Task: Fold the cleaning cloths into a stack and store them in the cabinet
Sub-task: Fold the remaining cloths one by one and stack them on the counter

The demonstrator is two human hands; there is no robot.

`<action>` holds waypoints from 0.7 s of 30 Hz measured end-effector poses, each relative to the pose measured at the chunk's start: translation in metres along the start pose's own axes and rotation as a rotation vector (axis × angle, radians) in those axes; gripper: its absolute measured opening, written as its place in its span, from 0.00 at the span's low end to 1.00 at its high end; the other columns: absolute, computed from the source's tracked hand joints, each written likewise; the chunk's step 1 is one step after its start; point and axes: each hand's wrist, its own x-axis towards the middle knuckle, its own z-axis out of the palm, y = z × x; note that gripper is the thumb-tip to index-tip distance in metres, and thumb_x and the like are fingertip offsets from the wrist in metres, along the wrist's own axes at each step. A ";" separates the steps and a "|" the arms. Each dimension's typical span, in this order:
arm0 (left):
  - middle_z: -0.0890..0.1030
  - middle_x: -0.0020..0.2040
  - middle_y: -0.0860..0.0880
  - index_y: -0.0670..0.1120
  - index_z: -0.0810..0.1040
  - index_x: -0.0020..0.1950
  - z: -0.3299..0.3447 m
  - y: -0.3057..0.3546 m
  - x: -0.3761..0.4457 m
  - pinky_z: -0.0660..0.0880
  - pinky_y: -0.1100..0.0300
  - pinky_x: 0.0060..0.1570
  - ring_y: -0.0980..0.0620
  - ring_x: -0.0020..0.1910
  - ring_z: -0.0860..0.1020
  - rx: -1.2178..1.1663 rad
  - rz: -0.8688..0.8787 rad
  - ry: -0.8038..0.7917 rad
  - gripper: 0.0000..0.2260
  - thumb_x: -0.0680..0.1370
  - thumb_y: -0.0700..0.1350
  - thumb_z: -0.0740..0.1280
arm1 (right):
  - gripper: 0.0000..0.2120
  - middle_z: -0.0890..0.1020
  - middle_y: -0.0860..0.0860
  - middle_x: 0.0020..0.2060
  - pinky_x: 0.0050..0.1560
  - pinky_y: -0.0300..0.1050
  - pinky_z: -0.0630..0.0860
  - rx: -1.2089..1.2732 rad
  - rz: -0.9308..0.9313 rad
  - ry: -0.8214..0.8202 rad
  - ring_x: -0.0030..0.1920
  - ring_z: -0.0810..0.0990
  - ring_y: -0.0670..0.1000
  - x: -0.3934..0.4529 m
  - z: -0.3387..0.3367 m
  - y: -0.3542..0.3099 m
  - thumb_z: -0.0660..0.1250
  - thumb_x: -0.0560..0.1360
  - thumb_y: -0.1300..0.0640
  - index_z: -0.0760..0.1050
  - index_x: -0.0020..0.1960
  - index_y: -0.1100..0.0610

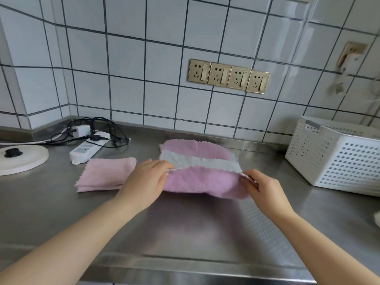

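A pink cleaning cloth [202, 183] with a white underside lies partly folded on the steel counter [185, 227]. Its near edge is lifted and turned toward the wall, so a white band shows across the middle. My left hand [145, 181] pinches the cloth's left corner. My right hand [262, 187] pinches its right corner. A second pink cloth [106, 174], folded flat, rests on the counter to the left of my left hand. No cabinet is in view.
A white perforated basket [337, 155] stands at the right. A white power strip [87, 150] with black cables and a charger lies at the back left. A round white lid [20, 159] sits at the far left. Wall sockets [228, 76] are on the tiled wall.
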 end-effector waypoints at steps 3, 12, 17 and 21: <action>0.80 0.53 0.54 0.48 0.77 0.56 0.001 0.009 -0.032 0.74 0.55 0.45 0.51 0.49 0.78 -0.116 -0.085 -0.113 0.11 0.78 0.42 0.58 | 0.05 0.80 0.42 0.35 0.38 0.32 0.70 0.012 0.044 -0.143 0.36 0.77 0.43 -0.029 -0.003 0.005 0.66 0.76 0.57 0.79 0.47 0.48; 0.81 0.45 0.52 0.54 0.78 0.47 -0.020 0.027 -0.064 0.74 0.55 0.47 0.52 0.44 0.78 -0.297 -0.258 -0.428 0.06 0.77 0.47 0.62 | 0.05 0.83 0.47 0.39 0.43 0.36 0.72 -0.024 0.127 -0.516 0.42 0.79 0.47 -0.067 -0.022 0.003 0.66 0.75 0.49 0.80 0.42 0.47; 0.81 0.46 0.56 0.56 0.77 0.46 -0.015 0.016 -0.051 0.74 0.54 0.49 0.54 0.46 0.79 -0.248 -0.309 -0.398 0.03 0.76 0.49 0.65 | 0.03 0.79 0.44 0.32 0.36 0.36 0.70 0.021 0.202 -0.401 0.33 0.75 0.44 -0.051 -0.018 0.014 0.68 0.73 0.52 0.79 0.44 0.44; 0.80 0.48 0.56 0.55 0.76 0.50 0.001 0.005 -0.032 0.74 0.56 0.47 0.54 0.47 0.78 -0.279 -0.428 -0.276 0.05 0.76 0.45 0.66 | 0.07 0.77 0.47 0.31 0.33 0.38 0.67 -0.004 0.267 -0.271 0.32 0.73 0.47 -0.032 -0.004 0.028 0.67 0.73 0.57 0.75 0.37 0.48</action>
